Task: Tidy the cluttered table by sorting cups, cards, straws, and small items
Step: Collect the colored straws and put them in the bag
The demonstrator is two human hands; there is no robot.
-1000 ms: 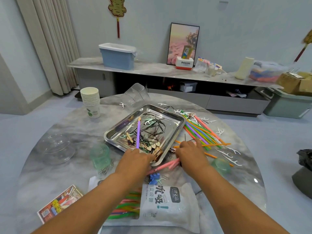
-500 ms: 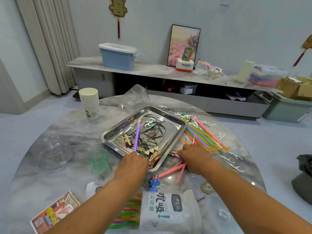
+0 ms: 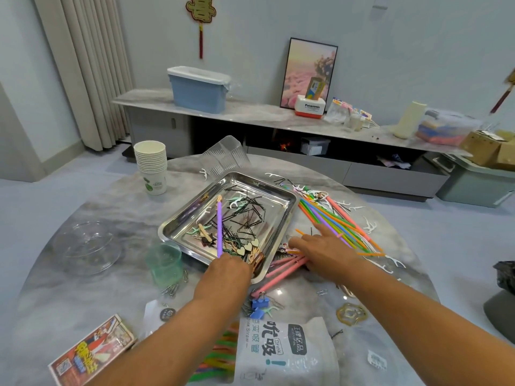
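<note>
A steel tray [image 3: 289, 215] in the middle of the round table holds black hairpins, wooden hearts and floss picks. My left hand [image 3: 231, 270] is at the tray's near rim and grips the lower end of a purple straw [image 3: 219, 227], which leans up over the tray. My right hand [image 3: 320, 247] lies to the right of the tray with its fingers stretched out, resting on pink straws [image 3: 281, 274] and reaching to the fan of coloured straws [image 3: 334, 218].
A stack of paper cups [image 3: 152, 168] stands at the far left, with clear cups [image 3: 225, 157] lying behind the tray. Nearer are a green cup [image 3: 164, 263], a clear dish [image 3: 86, 247], a card box [image 3: 92, 349], a straw bag [image 3: 284, 352] and blue clips [image 3: 259, 303].
My right hand has uncurled and its fingers now stretch toward the coloured straws. My left hand keeps hold of the purple straw in about the same place.
</note>
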